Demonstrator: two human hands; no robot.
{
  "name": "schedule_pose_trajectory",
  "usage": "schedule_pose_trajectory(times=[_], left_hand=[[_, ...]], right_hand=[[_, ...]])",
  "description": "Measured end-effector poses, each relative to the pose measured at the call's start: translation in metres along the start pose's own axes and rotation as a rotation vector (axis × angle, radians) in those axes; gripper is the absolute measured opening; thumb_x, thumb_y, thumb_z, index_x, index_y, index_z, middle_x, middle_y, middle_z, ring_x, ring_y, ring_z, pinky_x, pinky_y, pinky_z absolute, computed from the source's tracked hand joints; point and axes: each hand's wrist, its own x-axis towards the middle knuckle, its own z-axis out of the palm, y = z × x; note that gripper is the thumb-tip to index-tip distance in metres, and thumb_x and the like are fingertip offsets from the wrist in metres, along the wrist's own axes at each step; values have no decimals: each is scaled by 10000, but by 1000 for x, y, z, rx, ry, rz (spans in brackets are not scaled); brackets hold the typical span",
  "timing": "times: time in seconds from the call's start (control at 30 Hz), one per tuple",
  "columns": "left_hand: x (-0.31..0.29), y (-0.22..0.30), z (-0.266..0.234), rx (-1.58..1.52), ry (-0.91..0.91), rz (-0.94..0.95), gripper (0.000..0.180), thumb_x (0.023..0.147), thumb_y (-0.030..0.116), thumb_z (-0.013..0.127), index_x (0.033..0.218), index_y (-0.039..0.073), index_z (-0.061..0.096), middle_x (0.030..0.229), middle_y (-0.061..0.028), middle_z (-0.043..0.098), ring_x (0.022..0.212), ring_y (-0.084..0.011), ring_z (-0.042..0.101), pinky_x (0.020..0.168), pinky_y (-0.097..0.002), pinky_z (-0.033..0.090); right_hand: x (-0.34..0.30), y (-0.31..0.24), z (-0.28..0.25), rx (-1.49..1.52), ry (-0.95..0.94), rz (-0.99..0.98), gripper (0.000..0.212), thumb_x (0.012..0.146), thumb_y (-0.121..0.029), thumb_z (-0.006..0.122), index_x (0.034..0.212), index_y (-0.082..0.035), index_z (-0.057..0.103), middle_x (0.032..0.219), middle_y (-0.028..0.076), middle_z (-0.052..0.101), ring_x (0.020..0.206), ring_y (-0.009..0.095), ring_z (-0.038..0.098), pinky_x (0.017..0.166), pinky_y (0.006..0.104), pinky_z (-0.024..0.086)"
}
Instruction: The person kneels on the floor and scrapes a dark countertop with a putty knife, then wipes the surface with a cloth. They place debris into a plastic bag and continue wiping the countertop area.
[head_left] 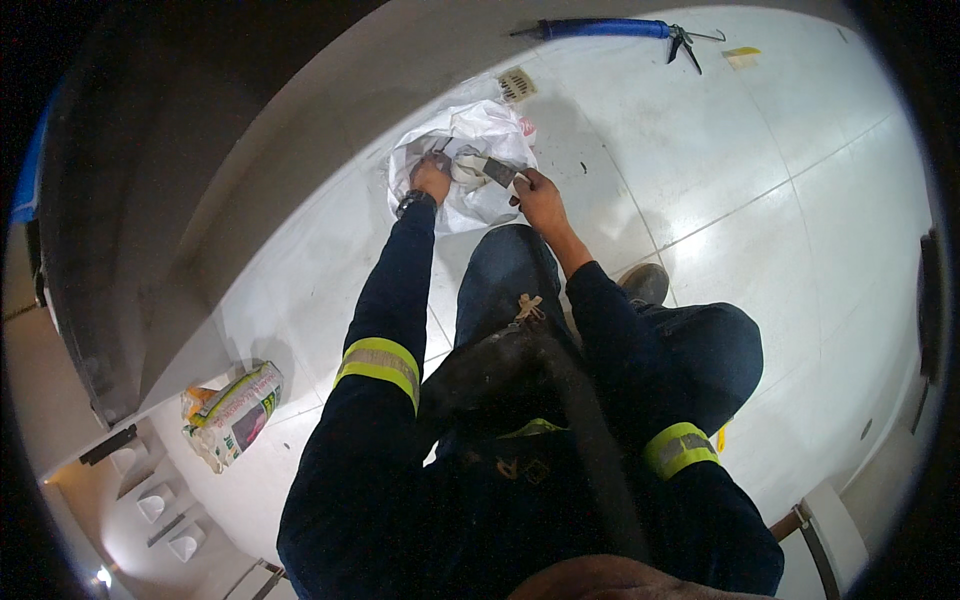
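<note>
From where I stand, a printed bag (232,415) lies at far left on the tiled floor, well apart from the work. The left hand (431,180) is inside the mouth of the white sack (480,212), which stands open in front of the crouched person; its fingers are partly hidden, so I cannot tell whether they grip anything. It is advisable to use this hand to spread the sack mouth and to hold the fingertips clear of the blade edge. The scraper (499,172) is above the sack's right side, its flat grey blade pointing left. The right hand (541,205) is closed around its handle end. A firm grip and a low, level blade over the opening should let loose material drop back inside. Farther right, beyond the sack, lies a blue caulking gun (605,30), best left clear of the elbows.
</note>
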Motion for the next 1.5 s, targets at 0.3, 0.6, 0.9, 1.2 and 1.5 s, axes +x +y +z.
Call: schedule_pose_trajectory(times=[0.3,0.6,0.9,1.2,1.5], left_hand=[[29,-48,24,28,-79,-258,526,913,291,610,1393,102,506,1341,-179,612,1237,-360,579,1027,-430,470],[41,-36,23,146,-133,-57,426,936,325,550,1339,201,607,1321,-152,626,1189,-355,609,1020,-456,482],[3,-2,-20,307,-38,46,408,882,172,582,1283,172,651,1215,-191,648,1109,-377,632,961,-469,507],[-56,59,-89,410,216,163,278,836,127,637,1104,76,692,1015,-183,662,947,-382,648,831,-493,521],[-80,57,-116,-68,304,63,195,853,231,711,922,50,688,917,-129,713,868,-307,666,775,-413,509]], right_hand=[[-11,-19,3,135,1,39,331,942,-256,524,1115,-4,649,765,147,723,662,242,677,678,384,520],[-12,-9,-8,185,48,-7,270,973,-212,536,1074,11,651,739,96,683,627,144,604,615,304,483],[-17,-16,-5,188,-7,-23,299,970,-221,546,1098,28,650,755,98,684,645,159,627,622,305,486],[-12,-45,-6,45,-70,-30,315,944,-252,543,1081,3,666,805,132,707,704,204,693,698,353,516],[-14,-47,22,-51,-56,-121,292,953,-256,548,1084,-23,665,825,156,710,730,236,708,736,364,521]])
